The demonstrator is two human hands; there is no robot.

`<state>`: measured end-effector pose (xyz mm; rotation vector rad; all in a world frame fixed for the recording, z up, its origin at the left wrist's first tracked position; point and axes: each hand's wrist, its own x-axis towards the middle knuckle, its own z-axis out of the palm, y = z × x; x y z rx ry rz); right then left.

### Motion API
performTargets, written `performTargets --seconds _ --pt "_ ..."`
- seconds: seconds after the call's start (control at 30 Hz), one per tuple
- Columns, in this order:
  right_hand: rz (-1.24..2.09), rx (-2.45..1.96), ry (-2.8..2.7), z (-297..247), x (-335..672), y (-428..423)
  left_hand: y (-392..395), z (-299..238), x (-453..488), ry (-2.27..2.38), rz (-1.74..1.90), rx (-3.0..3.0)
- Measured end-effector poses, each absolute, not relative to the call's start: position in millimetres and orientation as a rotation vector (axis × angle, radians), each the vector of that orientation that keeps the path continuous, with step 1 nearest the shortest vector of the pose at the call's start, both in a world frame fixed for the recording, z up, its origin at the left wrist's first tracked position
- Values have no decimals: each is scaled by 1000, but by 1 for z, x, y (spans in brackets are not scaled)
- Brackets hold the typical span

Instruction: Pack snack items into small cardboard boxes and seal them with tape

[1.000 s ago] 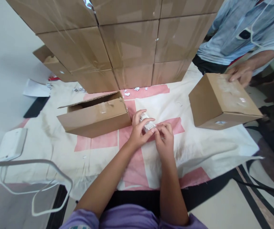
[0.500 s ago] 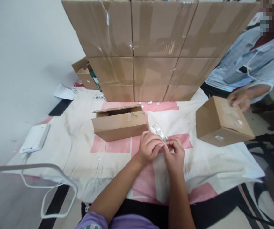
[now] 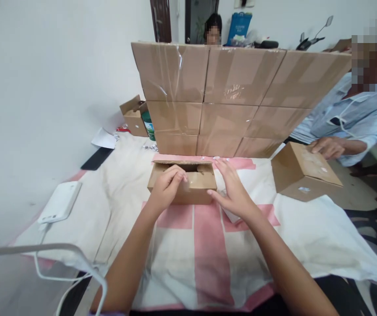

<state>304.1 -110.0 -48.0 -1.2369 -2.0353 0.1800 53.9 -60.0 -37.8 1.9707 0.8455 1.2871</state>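
Observation:
A small cardboard box (image 3: 195, 195) lies in front of me on the cloth, its top flap standing partly raised over a dark gap. My left hand (image 3: 166, 189) is over the box's left front edge, fingers closed in a pinch. Whatever is between those fingertips is too small to make out, though a faint translucent patch shows just beside them. At the box's right end is my right hand (image 3: 232, 191), open, with thumb and fingers apart and the thumb close to the corner. Partly hidden beneath that hand is a white item (image 3: 230, 214).
A wall of taped cartons (image 3: 228, 83) stands behind the box. On the right, a co-worker's hand (image 3: 328, 147) rests on another carton (image 3: 290, 171). At left lie a white device (image 3: 60, 202) with a cable and a black flat object (image 3: 97, 158). A white bent rail (image 3: 44, 249) crosses the lower left.
My hands have parted from their pinch around a small item by the white tape roll. The left has moved onto the box, the right to its end. The view has tilted up.

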Motion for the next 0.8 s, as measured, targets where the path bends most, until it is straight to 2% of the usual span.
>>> performTargets --seconds 0.27,0.5,0.8 --pt "254 -1078 -2006 -90 297 -66 -17 -14 49 854 869 1939" --pt "287 -1141 -1991 -89 293 -76 20 15 55 661 450 2102" --pt "362 -1195 -1934 -87 283 -88 18 1 61 780 337 2135"
